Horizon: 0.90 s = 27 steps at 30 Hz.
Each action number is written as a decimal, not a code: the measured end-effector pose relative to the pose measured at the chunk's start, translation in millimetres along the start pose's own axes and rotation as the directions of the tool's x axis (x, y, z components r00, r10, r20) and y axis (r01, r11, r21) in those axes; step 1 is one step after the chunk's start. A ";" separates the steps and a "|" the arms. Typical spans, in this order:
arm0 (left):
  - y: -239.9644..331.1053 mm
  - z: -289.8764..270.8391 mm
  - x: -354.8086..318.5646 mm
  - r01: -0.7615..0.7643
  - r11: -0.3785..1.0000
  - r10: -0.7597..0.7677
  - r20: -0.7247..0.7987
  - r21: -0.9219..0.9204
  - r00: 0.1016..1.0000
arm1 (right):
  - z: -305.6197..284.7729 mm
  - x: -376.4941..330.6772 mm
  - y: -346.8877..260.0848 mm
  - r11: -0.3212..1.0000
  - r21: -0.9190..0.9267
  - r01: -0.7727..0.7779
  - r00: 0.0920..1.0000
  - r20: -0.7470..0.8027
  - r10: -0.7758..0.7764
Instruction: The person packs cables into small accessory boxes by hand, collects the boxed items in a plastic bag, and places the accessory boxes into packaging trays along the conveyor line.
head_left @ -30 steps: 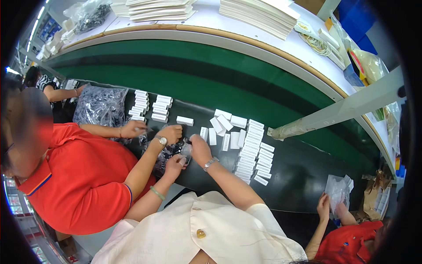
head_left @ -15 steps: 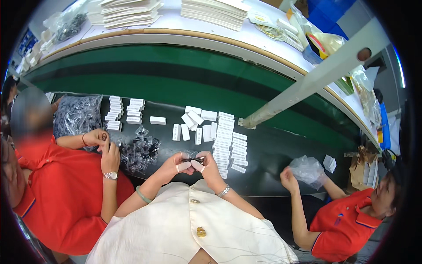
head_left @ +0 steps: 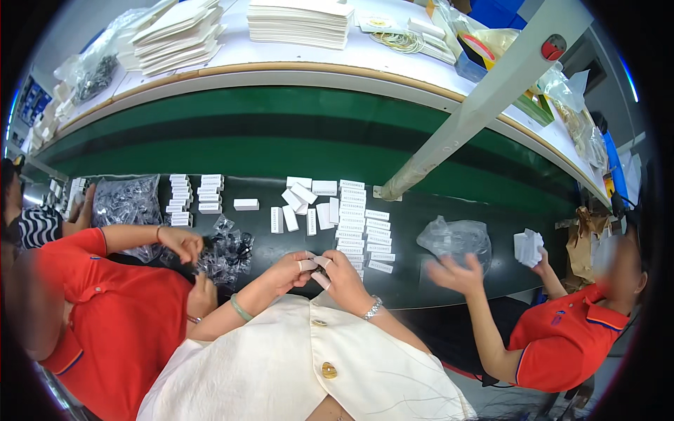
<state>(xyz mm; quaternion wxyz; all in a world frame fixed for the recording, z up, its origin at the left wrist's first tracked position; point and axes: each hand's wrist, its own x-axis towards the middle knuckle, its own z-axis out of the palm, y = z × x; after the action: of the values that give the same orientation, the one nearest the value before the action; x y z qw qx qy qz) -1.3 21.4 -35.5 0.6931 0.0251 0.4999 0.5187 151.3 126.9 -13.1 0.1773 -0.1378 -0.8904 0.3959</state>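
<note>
Your left hand [head_left: 293,270] and right hand [head_left: 344,277] meet just in front of the black work surface [head_left: 407,281], both pinched shut on one small white cardboard box [head_left: 314,263] held between the fingertips. Looks like it's mid-fold or mid-fill; what's inside, I can't tell. Done so far: a neat column of finished white boxes [head_left: 361,224] just beyond your right hand. Left to do: loose white boxes [head_left: 302,203] lying scattered beside that column, plus the clear-bagged dark parts [head_left: 225,252] off your left hand.
</note>
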 end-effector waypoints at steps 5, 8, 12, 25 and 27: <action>8.5 -11.4 22.0 0.117 0.992 -0.121 0.082 0.057 0.989 | -2.4 0.6 9.0 0.998 -0.063 0.006 0.998 0.070 -0.001; 19.5 -0.5 35.8 0.169 0.972 -0.192 0.138 0.164 0.972 | -1.7 -6.4 24.3 0.996 -0.029 -0.083 0.996 -0.016 0.083; 38.0 -7.9 81.8 -0.130 0.792 0.073 0.119 0.597 0.990 | -13.0 -19.1 60.3 0.972 0.069 -0.223 0.925 -0.299 0.234; 58.2 -43.9 166.8 -0.298 -0.685 0.292 0.625 0.665 0.724 | -21.0 -55.0 68.0 0.904 0.152 -0.399 0.820 -0.381 0.427; 59.0 -50.9 162.5 -0.313 -0.774 0.114 0.607 0.550 0.787 | -21.9 -56.7 68.2 0.882 0.180 -0.435 0.813 -0.342 0.471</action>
<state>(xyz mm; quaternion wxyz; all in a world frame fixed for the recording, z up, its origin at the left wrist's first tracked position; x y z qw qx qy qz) -85.0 144.8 -136.7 0.0685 0.8119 0.5777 -0.0491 218.7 163.6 -62.5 0.2513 -0.4106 -0.7615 0.4341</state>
